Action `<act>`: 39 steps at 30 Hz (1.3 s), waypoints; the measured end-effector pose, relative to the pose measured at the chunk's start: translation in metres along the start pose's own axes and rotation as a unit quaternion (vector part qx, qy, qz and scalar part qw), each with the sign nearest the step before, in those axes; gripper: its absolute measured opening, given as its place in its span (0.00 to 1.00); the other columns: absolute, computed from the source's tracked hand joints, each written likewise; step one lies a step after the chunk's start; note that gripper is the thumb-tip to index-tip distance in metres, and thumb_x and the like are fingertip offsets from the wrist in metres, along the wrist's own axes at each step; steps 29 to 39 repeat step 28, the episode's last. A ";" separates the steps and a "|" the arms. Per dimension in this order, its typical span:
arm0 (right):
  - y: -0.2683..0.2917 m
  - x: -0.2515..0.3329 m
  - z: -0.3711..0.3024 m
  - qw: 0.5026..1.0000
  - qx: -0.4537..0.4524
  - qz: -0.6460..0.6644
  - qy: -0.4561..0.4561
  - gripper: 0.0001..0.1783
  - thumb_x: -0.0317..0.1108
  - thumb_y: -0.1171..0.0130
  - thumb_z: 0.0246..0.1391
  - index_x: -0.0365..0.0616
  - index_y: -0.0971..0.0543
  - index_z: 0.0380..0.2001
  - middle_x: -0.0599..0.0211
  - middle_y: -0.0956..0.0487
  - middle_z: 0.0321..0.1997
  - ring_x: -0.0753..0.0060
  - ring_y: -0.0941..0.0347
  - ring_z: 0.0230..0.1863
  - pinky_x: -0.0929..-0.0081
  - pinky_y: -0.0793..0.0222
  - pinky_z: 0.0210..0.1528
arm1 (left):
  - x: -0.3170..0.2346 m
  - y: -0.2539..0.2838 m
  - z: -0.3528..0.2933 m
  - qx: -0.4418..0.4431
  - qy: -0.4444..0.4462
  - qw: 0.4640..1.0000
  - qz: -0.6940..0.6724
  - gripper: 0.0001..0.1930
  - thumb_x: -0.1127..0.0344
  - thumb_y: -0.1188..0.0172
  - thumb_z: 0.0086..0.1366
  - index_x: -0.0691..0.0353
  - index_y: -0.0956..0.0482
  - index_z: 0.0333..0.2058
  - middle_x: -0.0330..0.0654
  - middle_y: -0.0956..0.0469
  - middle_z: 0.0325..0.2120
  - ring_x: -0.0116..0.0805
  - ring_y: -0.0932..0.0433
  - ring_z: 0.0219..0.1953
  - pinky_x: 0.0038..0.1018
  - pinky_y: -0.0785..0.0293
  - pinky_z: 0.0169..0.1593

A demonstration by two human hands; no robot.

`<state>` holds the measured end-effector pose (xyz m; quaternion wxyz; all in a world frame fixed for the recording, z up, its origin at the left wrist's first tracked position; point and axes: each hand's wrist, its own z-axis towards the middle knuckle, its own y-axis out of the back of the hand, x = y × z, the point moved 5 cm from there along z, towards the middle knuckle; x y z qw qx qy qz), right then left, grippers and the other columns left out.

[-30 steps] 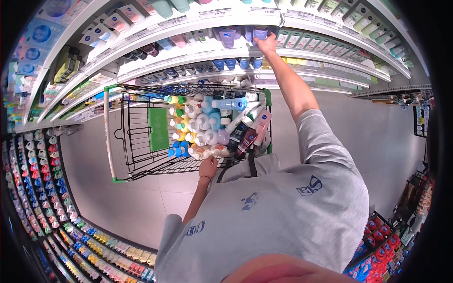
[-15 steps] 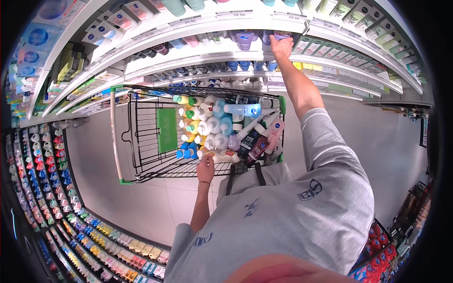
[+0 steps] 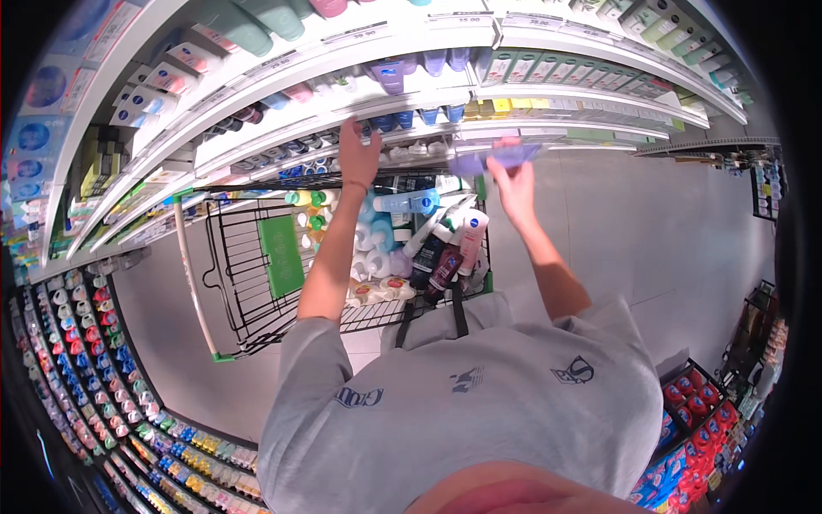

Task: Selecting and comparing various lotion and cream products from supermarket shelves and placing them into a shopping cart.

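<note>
My right hand (image 3: pixel 514 182) is closed on a purple tube (image 3: pixel 517 158), which is blurred by motion and held level just past the far right corner of the shopping cart. My left hand (image 3: pixel 359 156) is raised over the cart's far side, in front of a lower shelf. It looks empty, with thumb and fingers apart. Below it, the cart (image 3: pixel 224 283) is loaded with white pump bottles (image 3: pixel 377 263), a light blue bottle (image 3: pixel 408 202), a pink bottle (image 3: pixel 472 238) and dark bottles (image 3: pixel 443 272). Part of the load is hidden behind my left forearm.
Tiered shelves (image 3: pixel 411 38) of tubes and boxes curve across the far side. More purple tubes (image 3: pixel 390 77) stand on one tier. A rack of colourful bottles (image 3: pixel 86 334) lines the left. Red packages (image 3: pixel 695 458) sit at the lower right, beside the grey floor (image 3: pixel 625 231).
My right hand has come away from the shelf with the purple tube, toward the cart. My left hand has risen from the cart's near edge to the far shelf. The view has shifted.
</note>
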<state>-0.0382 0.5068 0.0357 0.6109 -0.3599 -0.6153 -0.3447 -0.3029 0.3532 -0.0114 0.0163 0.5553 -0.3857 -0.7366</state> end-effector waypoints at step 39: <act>0.097 -0.055 -0.186 0.851 0.099 0.313 -0.409 0.37 0.54 0.54 0.56 0.44 0.39 0.64 0.59 0.24 0.48 0.70 0.28 0.40 0.71 0.31 0.44 | -0.028 0.003 -0.047 -0.161 -0.095 0.967 -0.173 0.32 0.65 0.36 0.60 0.69 0.44 0.57 0.51 0.33 0.50 0.38 0.31 0.53 0.31 0.38 0.60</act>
